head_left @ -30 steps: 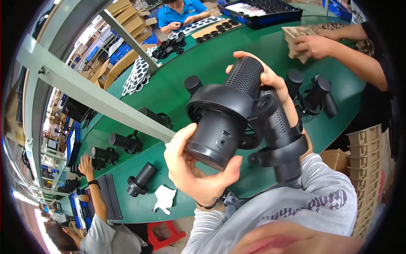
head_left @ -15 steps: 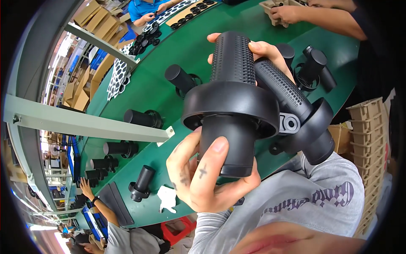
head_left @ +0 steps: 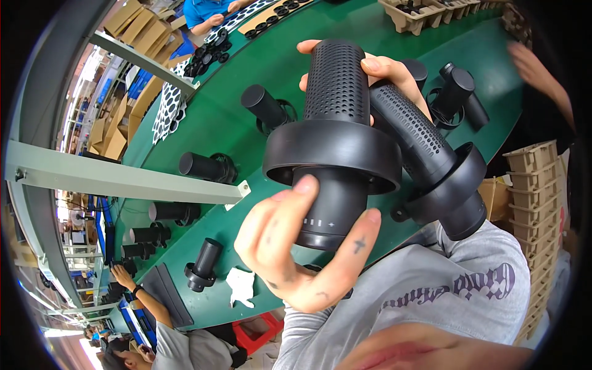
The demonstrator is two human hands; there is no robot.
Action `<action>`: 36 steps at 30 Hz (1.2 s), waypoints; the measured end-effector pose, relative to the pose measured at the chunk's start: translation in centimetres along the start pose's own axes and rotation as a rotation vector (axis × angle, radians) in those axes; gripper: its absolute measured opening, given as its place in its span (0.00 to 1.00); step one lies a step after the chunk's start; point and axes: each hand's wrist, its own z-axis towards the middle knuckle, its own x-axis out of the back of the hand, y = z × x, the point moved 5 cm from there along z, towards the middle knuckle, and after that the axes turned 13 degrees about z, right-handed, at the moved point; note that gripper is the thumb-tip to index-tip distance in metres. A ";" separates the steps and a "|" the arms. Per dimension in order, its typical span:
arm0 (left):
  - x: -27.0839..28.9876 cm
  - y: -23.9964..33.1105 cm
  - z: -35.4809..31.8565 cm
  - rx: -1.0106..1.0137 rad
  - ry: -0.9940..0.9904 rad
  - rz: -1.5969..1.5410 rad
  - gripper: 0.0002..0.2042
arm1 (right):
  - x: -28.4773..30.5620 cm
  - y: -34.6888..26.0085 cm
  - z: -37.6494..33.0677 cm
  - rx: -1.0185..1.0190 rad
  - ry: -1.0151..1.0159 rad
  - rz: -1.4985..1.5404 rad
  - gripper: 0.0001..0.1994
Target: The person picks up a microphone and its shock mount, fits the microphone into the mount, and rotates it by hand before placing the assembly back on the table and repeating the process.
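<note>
A black microphone (head_left: 336, 86) with a perforated top and a wide ring collar fills the middle of the view, tilted. Behind its perforated part, my right hand (head_left: 394, 74) grips it, with fingertips showing on both sides. Below the collar, my left hand (head_left: 290, 259) curls round the smooth lower body, thumb and fingers on its sides. Small white marks show on that body. A second black microphone (head_left: 413, 120) of the same kind leans at the right, in front of my right hand and sleeve. Whether the right hand also holds it, I cannot tell.
Several similar microphones (head_left: 209, 166) stand on the green table (head_left: 246, 197). A white cloth (head_left: 240, 287) lies near the table's edge. A pale metal beam (head_left: 123, 176) crosses from the left. Cardboard trays (head_left: 533, 185) are stacked at right. Co-workers' hands (head_left: 536, 68) show around the table.
The held microphone has turned: its side bracket is out of sight and white marks show. My left fingers have shifted on its lower body. A co-worker's hand has left the tray, moving right.
</note>
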 end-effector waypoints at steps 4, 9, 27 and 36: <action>-0.3 0.5 -0.2 -0.077 0.060 0.084 0.14 | -0.1 0.0 0.1 -0.042 -0.032 -0.013 0.37; -0.4 0.7 -0.3 -0.457 0.103 0.130 0.06 | -0.5 0.6 -0.5 -0.033 0.051 0.044 0.36; -0.2 -1.2 0.3 -0.029 0.286 0.103 0.18 | 3.4 -2.5 0.4 0.122 -0.088 0.096 0.26; -2.8 -1.3 -0.9 0.477 -0.344 -0.089 0.37 | 4.5 -2.9 1.2 0.528 0.340 0.081 0.21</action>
